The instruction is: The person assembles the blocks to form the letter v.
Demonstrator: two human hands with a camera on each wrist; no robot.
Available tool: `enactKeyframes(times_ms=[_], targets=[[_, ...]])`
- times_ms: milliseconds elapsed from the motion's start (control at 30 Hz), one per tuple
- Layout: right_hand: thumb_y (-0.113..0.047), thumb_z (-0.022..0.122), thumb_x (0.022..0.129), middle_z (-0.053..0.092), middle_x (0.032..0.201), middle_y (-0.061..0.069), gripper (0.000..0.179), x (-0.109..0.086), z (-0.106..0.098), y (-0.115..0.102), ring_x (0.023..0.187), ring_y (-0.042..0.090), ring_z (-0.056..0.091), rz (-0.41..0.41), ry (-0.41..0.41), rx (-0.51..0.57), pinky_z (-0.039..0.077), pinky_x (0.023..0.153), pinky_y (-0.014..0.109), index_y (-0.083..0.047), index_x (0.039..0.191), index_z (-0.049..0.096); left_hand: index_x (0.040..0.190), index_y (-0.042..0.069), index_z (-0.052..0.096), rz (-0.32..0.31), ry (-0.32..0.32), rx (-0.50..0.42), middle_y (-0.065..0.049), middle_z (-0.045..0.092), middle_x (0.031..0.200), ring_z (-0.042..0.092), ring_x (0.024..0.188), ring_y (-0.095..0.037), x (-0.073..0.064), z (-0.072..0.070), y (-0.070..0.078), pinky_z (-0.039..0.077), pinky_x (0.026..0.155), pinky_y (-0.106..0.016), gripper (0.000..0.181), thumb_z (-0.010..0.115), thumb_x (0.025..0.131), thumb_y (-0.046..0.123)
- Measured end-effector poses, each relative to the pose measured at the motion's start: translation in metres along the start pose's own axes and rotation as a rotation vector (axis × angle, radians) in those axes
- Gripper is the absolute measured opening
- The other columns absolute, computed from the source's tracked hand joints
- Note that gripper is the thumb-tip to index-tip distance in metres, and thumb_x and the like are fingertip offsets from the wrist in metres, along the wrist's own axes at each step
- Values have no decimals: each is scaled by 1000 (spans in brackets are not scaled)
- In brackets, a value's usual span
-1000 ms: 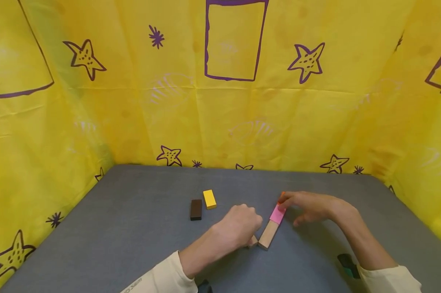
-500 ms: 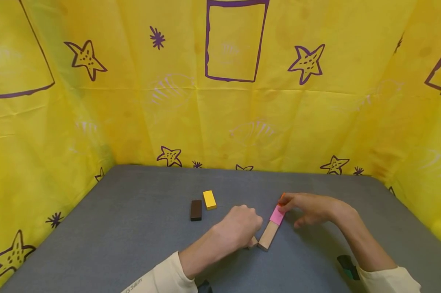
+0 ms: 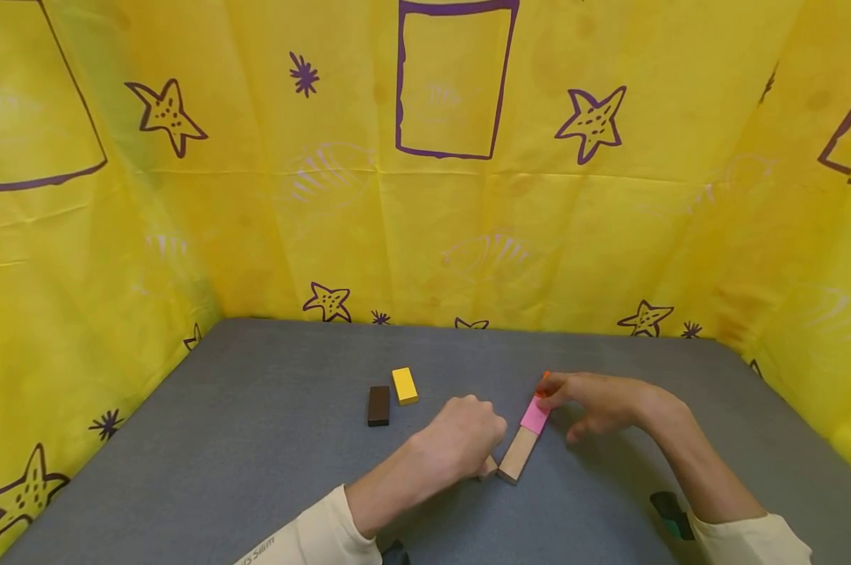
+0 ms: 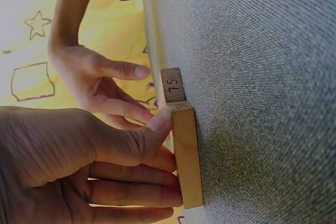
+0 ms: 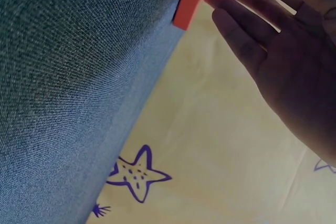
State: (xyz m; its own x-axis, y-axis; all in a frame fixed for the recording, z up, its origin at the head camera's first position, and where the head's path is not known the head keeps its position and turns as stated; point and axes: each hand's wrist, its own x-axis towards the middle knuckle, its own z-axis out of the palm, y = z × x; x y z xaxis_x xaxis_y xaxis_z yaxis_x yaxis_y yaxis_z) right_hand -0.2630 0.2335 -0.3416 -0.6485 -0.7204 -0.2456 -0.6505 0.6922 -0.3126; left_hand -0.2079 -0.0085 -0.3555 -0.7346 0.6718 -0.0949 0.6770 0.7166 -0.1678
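My left hand point(image 3: 461, 435) holds a plain wooden block point(image 4: 187, 156), thumb at its numbered end and fingers along one long side. In the head view the hand covers most of it. Its end meets a second wooden block point(image 3: 519, 453), marked 75 in the left wrist view, and the two form an angle. A pink block point(image 3: 535, 416) continues the second block's line, with an orange block point(image 5: 191, 1) beyond it. Fingertips of my right hand point(image 3: 598, 400) touch the blocks near the pink and orange join. Its thumb stands apart from them.
A dark brown block point(image 3: 378, 406) and a yellow block point(image 3: 405, 385) lie close together on the grey cloth-covered table point(image 3: 270, 447), left of the row. Yellow curtains point(image 3: 440, 235) printed with starfish enclose the back and sides.
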Motion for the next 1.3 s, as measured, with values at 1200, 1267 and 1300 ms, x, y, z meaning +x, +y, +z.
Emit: enactKeyframes(times_ms=[1200,1267,1300], targets=[[-6,81,88,66,130,19,33,10,6,9,114,38,68,-74,220,-157,57,96,54,-7,121,74,103,20,81,2,6,17,6,60,71,46,62,-8,1,2,0,43,58,-18,24,86,86,37],[-7,81,89,67,129,19,30,12,8,9,114,38,68,-64,212,-170,57,96,54,-8,119,75,104,20,81,0,-6,10,6,61,72,47,63,-8,1,1,0,44,58,-18,25,86,87,37],[-8,81,89,67,129,19,30,13,9,10,115,38,68,-59,206,-173,56,96,54,-9,118,75,105,20,81,-1,-13,5,6,61,73,47,63,-8,1,1,0,44,59,-18,25,86,87,37]])
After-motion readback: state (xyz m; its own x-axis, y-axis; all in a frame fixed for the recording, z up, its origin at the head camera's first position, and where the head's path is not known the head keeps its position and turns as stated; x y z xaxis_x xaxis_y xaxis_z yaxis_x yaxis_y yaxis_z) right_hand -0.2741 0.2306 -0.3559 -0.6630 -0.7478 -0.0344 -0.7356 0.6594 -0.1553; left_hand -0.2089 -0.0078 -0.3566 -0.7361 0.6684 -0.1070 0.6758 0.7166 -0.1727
